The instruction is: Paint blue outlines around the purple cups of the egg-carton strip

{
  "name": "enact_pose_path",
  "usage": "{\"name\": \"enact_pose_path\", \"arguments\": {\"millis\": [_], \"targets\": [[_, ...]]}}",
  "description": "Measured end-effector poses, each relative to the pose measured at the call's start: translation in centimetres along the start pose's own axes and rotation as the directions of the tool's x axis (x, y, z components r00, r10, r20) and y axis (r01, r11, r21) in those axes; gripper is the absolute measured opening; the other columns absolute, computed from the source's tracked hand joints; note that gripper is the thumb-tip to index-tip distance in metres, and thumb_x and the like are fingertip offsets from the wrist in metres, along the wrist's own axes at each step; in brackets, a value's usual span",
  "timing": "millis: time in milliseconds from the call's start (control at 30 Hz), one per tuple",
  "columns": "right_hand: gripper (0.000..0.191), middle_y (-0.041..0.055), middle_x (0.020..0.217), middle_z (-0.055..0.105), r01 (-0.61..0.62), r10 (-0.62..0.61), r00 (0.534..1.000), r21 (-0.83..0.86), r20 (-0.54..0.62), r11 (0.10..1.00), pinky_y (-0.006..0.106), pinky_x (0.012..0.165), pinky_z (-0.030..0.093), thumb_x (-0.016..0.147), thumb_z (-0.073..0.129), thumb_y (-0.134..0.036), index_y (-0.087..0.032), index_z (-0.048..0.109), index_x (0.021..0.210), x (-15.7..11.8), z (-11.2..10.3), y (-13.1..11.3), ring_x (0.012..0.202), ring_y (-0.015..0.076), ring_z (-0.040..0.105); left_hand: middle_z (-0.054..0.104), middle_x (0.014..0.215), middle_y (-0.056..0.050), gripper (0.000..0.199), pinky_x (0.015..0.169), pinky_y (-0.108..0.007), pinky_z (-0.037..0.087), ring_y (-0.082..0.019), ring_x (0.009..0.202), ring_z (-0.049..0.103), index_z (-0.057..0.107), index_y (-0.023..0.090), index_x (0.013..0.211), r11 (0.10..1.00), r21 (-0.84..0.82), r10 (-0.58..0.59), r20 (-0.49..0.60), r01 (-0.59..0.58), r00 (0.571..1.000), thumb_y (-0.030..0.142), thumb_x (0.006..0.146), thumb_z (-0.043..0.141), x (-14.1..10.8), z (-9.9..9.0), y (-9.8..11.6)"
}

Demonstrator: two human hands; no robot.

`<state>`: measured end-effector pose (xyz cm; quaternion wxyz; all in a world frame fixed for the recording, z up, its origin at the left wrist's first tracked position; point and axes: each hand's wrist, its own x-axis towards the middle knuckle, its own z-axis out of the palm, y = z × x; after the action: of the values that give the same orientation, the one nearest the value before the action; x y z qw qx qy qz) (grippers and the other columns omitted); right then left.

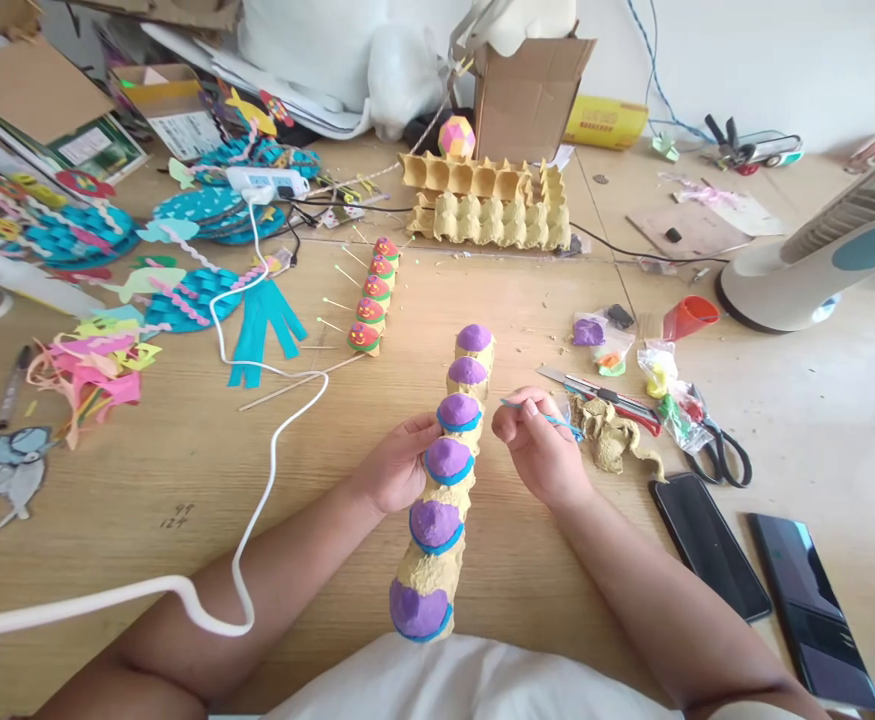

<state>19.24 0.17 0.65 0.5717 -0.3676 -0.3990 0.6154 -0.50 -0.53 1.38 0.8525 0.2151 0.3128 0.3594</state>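
A long strip of egg carton (437,572) runs up the middle, with purple caps on its bumps. Blue bands edge the nearer caps; the two farthest caps show none. My left hand (401,465) holds the strip from its left side, fingers closed at the third cap from the far end. Right of the strip, apart from it, my right hand (546,445) is closed in a pinch on a thin blue strand (510,404), whose other part shows past the fingers on the right.
Beyond stands a smaller decorated carton strip (374,290) with pins. A white cable (272,450) curves along the left. On the right lie a utility knife (617,400), scissors (722,450), torn carton (606,435), two phones (711,545) and a white fan (782,275).
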Motion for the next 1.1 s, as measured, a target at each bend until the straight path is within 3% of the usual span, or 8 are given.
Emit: {"name": "enact_pose_path", "arguments": {"millis": [100, 333, 1100], "targets": [[0.034, -0.0011, 0.068, 0.059, -0.027, 0.025, 0.998, -0.026, -0.049, 0.999, 0.031, 0.068, 0.042, 0.094, 0.069, -0.055, -0.022, 0.066, 0.088, -0.2, 0.1, 0.3, 0.067, 0.0161, 0.052, 0.073, 0.075, -0.003, 0.031, 0.059, -0.034, 0.051, -0.018, 0.056, 0.063, 0.075, 0.027, 0.081, 1.000, 0.000, -0.007, 0.019, 0.007, 1.000, 0.053, 0.072, 0.090, 0.1, -0.1, 0.0], [0.036, -0.0010, 0.084, 0.067, -0.201, 0.202, 0.975, -0.021, 0.089, 0.979, 0.029, 0.076, 0.049, 0.076, 0.091, -0.047, -0.022, 0.073, 0.095, -1.4, 0.7, 0.7, 0.077, 0.0140, 0.059, 0.072, 0.069, -0.003, 0.035, 0.057, -0.032, 0.049, -0.016, 0.052, 0.060, 0.081, 0.027, 0.091, 0.996, 0.070, 0.063, -0.030, -0.061, 0.998, 0.053, 0.070, 0.093, 0.3, 0.0, 0.0], [0.031, -0.0011, 0.078, 0.071, -0.225, 0.223, 0.974, 0.050, 0.040, 0.973, 0.028, 0.073, 0.050, 0.074, 0.093, -0.042, -0.021, 0.074, 0.084, -1.4, 0.6, 1.2, 0.072, 0.0133, 0.060, 0.079, 0.081, -0.003, 0.028, 0.065, -0.033, 0.051, -0.020, 0.065, 0.068, 0.084, 0.030, 0.089, 0.989, 0.112, 0.100, -0.030, -0.096, 0.995, 0.050, 0.072, 0.093, 0.4, -0.4, -0.7]]}}
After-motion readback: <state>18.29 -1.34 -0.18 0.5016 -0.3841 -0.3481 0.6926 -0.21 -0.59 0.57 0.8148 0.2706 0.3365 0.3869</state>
